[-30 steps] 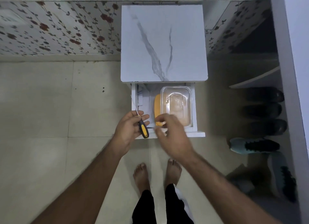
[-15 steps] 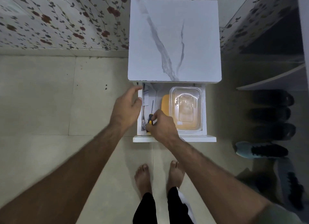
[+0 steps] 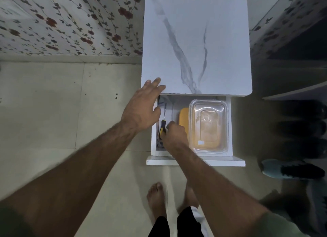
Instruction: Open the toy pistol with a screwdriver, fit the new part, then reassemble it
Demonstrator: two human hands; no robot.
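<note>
Standing at a white marble-topped cabinet with its drawer pulled out. Lying in the drawer's right half: a clear plastic box over something orange. Stretching forward flat, fingers straight and holding nothing, the left hand touching the cabinet top's near left corner. Curling low in the drawer's left half, the right hand, fingers pinching the black-and-yellow handle of the screwdriver, thin shaft pointing away toward the cabinet. Lying blurred beneath: some papers, 1 or 2, hard to tell. Showing no toy pistol and no new part anywhere. Judging progress: either fetching or stowing the tool, impossible to say which; all 3 steps unconfirmed from here.
</note>
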